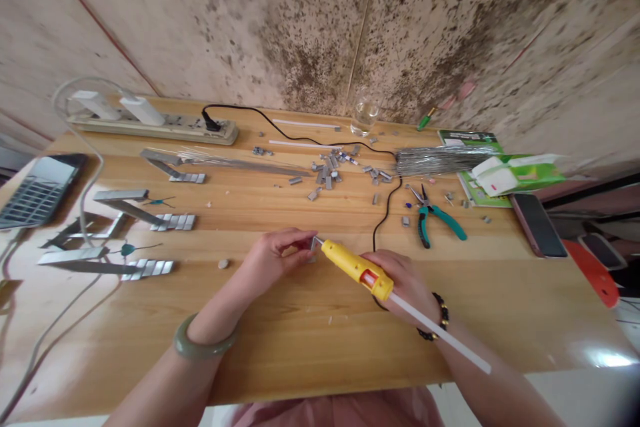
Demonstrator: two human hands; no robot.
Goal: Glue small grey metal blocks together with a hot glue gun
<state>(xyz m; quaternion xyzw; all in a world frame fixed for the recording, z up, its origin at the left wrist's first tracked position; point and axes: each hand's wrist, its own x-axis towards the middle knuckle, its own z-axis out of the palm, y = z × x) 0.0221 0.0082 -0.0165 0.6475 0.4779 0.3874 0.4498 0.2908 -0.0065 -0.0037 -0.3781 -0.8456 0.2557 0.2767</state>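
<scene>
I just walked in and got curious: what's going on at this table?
A person's right hand grips a yellow glue gun, with a white glue stick jutting from its back. The left hand holds a small grey piece close to the gun's tip; whether they touch is hard to tell. More grey pieces lie scattered on the table, and the teal-handled pliers rest unheld off to the right.

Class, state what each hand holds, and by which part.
Right hand: yellow glue gun, apparently by its hidden handle. Left hand: small grey piece; gripped part unclear.
</scene>
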